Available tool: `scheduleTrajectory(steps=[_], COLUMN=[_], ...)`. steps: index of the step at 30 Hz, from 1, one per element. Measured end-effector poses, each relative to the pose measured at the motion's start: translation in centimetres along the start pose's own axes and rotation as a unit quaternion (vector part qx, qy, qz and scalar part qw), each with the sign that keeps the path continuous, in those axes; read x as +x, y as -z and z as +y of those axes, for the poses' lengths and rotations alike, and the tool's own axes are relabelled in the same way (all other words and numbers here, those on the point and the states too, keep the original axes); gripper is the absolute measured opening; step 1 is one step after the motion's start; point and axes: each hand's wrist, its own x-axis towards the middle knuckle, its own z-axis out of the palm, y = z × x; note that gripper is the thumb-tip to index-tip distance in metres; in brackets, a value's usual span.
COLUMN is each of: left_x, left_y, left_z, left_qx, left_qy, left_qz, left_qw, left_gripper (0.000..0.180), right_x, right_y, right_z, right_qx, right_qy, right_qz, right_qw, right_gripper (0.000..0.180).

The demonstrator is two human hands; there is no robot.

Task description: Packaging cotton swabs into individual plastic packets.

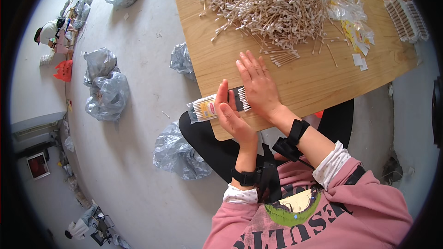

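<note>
A clear pack of cotton swabs (pixel 201 108) with a yellow label lies at the near left corner of the wooden table (pixel 318 83), partly over its edge. My left hand (pixel 234 121) stands on edge beside it, fingers stretched and thumb apart, covering the pack's right end. Between my hands, a short row of loose cotton swabs (pixel 243 98) lies on a dark strip (pixel 237 103). My right hand (pixel 260 87) rests flat, fingers extended, its near edge against that row. Beyond it spreads a big heap of cotton swabs (pixel 272 9), with a small bunch (pixel 284 57) at its front.
Right of the heap lie clear and yellow plastic wrappers (pixel 355 34) and small white slips (pixel 360 61). Stacked filled packs (pixel 406 18) stand at the far right edge. Grey plastic bags (pixel 108 94) sit on the floor to the left, one bag (pixel 177 154) beside my leg.
</note>
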Motion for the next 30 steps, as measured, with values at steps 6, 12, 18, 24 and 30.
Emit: scheduleTrajectory(steps=[6,12,18,24,30], left_x=[-0.3,0.2,0.7,1.6,1.2], left_y=[-1.0,-1.9,-0.2,-0.3,-0.7], left_z=[-1.3,-1.8,-0.6,-1.5,-2.0], left_qx=[-0.054,-0.077,-0.067,-0.068,-0.094], left_qy=[0.018,0.025,0.045,0.029,0.035], left_qz=[0.009,0.055,0.014,-0.073,-0.051], left_qw=[0.998,0.995,0.997,0.995,0.994], left_gripper=[0.058,0.059,0.061,0.07,0.07], right_x=[0.1,0.3,0.2,0.2,0.3], right_y=[-0.1,-0.5,-0.2,-0.3,-0.4], right_z=[-0.4,-0.7,-0.4,-0.7,-0.4], right_qx=[0.067,0.074,0.071,0.1,0.079], right_qy=[-0.011,0.015,0.014,0.011,0.005], right_qz=[0.006,-0.016,-0.019,0.002,0.005], right_qw=[0.998,0.997,0.997,0.995,0.997], right_gripper=[0.049,0.05,0.049,0.046,0.047])
